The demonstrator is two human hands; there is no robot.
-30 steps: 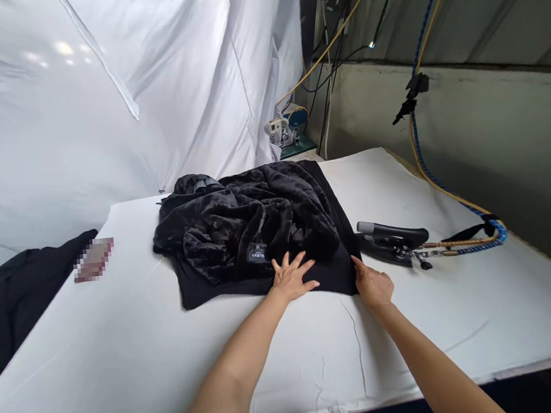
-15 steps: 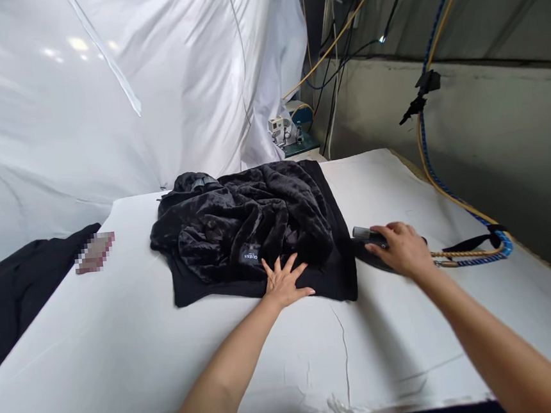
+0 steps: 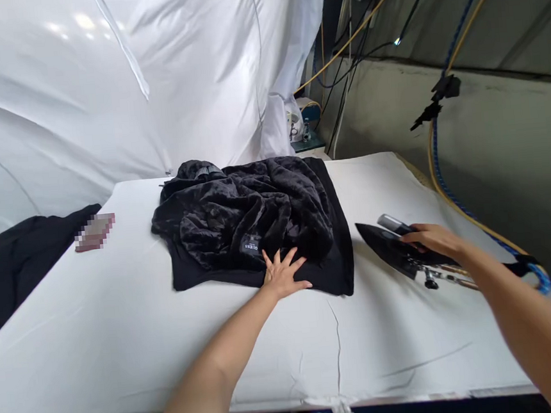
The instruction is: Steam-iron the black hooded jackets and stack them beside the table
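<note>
White sheeting (image 3: 186, 66) hangs behind, boxing in the far left side. White tabletop (image 3: 113, 330) fills most of the view; its broad flat face probably explains the layout. Black garment (image 3: 256, 202) sits mid-top, plush side up and rumpled, smooth border lying flatter along near and right edges. More dark cloth (image 3: 24, 264) drapes over the left edge, well apart. Iron (image 3: 385, 245) is right of the garment, nose toward it, not touching; looks tilted, probably off the surface. Hoses (image 3: 466, 16) come down on the right and trail behind it, could limit its reach. Left hand (image 3: 282, 273) is flat, fingers spread on the near border, likely pinning the fabric. Right hand (image 3: 427, 238) is wrapped round the iron's handle, presumably to control the nose. Pixelated item (image 3: 94, 233) at left edge, can't identify. Label (image 3: 251, 244) just beyond the left fingertips.
</note>
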